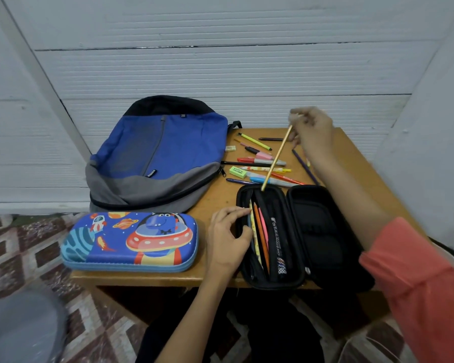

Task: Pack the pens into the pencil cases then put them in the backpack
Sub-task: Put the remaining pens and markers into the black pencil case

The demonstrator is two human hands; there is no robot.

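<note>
Table (215,197) front edge carries both cases: blue cartoon pencil case (131,239) closed on the left, black pencil case (325,239) opened flat on the right w/ its long axis running near-to-far. Left hand (227,239) is the closer one to that case, thumb & fingers pinching the left pocket edge and spreading it. Several pens (261,239) lie lengthwise inside. Just past them, at the case's far end, the tip of a yellow pencil (275,161) meets the rim of the same pocket. The pencil slants up & away to the right, into the right hand (313,132), which pinches its top end above the far part of the table. Key relation: pencil axis is approx. in line w/ the pocket but tilted, tip low & near, tail high & far. The hand prob. needs to lower the tail and slide the pencil toward the body. Under the shaft lie the loose pens (260,161), markers etc., not yet packed. Farthest back on the left, the backpack (163,148) lies flat; can't tell if its main zip is open.
</note>
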